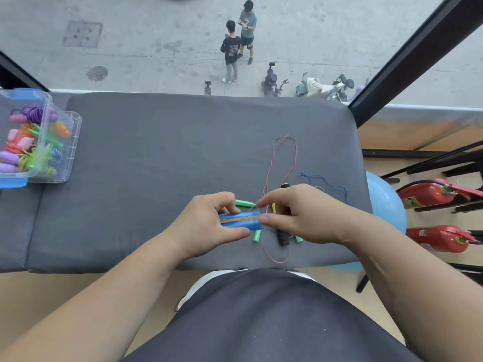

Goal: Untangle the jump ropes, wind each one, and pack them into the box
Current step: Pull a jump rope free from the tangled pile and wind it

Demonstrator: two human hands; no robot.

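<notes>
My left hand (209, 223) grips two blue jump-rope handles (241, 220) held side by side, with cord wound along them. My right hand (295, 215) pinches the cord at the handles' right end. Under the hands lie green handles (257, 235), a black handle (282, 237) and a yellow piece (273, 207). A thin pink rope (283, 155) loops away across the grey table (162, 158), and a blue cord (329, 185) trails to the right. The clear plastic box (39, 137) with blue lid parts stands at the far left, holding several wound ropes.
The table's front edge is close to my body. Beyond its right edge are a light blue ball (386, 202) and two red fire extinguishers (441, 237) on the floor. A window behind the table looks down on a street.
</notes>
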